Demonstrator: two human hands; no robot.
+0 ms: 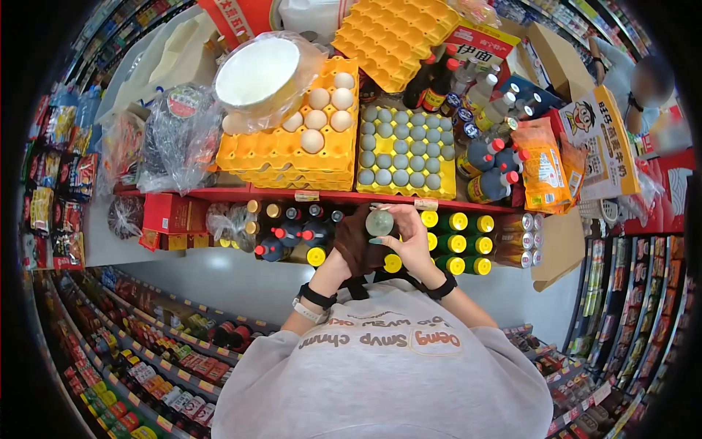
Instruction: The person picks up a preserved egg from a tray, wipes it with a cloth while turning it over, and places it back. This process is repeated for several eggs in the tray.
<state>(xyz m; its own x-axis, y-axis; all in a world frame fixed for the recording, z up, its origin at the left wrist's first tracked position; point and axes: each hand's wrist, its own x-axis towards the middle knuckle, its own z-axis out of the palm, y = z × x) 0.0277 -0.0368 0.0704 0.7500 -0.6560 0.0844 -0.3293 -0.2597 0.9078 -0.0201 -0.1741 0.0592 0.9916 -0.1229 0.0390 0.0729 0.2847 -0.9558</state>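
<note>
Grey sweatshirt point(380, 366), printed with orange and dark lettering, fills the bottom of the view, closest to the camera. Both forearms rise from it toward a red shelf point(219, 194) stocked with groceries.

On that shelf, centre top, sits the tray of green eggs point(401, 150), a yellow tray packed with rows of pale grey-green eggs. Just left of the tray, touching it, is an orange tray point(292, 150) carrying several white eggs. Further left and behind, a white bowl point(256, 73) in clear plastic wrap rests on the orange tray's far corner. Behind the green-egg tray lies a stack of orange egg trays point(395, 33). To its right stand blue bottles point(486, 157) with red and white caps, then an orange packet point(545, 164). Below the tray, on the shelf underneath, are yellow-capped bottles point(461, 241).

In front of the tray, just below its near edge, the two hands meet. The left hand point(340, 263), with a white band and a black band at the wrist, is mostly hidden by a brown cloth point(355, 238) that it clutches. The right hand point(413, 245), with a black band at the wrist, is closed around one egg point(379, 222), with the fingers curled over its top and right side. The egg is pale grey-green, smooth and slightly glossy, matching those in the tray. It touches the cloth on its left.
</note>
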